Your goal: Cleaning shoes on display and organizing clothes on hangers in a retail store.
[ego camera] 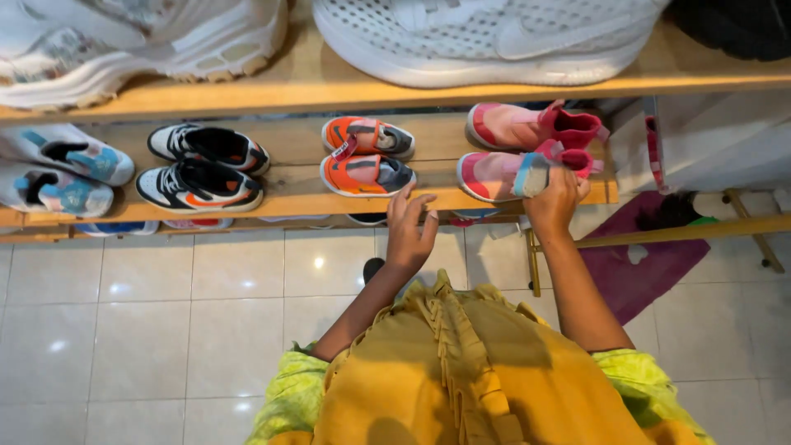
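Nearest the camera is the person's yellow top (pixel 461 371) with green sleeves, above a white tiled floor (pixel 165 330). Both arms reach forward to a low wooden shelf (pixel 288 198).

The left hand (pixel 409 231) hangs released, fingers spread, just at the shelf's near edge and below the orange shoes (pixel 367 161); it holds nothing and does not seem to touch them. The right hand (pixel 554 198) is closed on the heel end of the near pink shoe (pixel 494 175), which lies flat on the shelf at its right end. A grey-blue patch shows at the fingers; whether it is a cloth or part of the shoe cannot be told.

The other pink shoe (pixel 527 125) lies just beyond it, the two side by side and toes to the left. Judging from this, the pink pair is nearly in place, with only the near shoe in hand and perhaps needing a last nudge. To the left the orange pair, a black-and-white pair (pixel 202 169) and a blue-patterned pair (pixel 62 169) already sit in neat twos along the shelf.

Right of the shelf a purple mat (pixel 643 264) lies on the floor under a wooden rail. Farthest off, an upper shelf (pixel 329 86) carries big white shoes (pixel 486 37).
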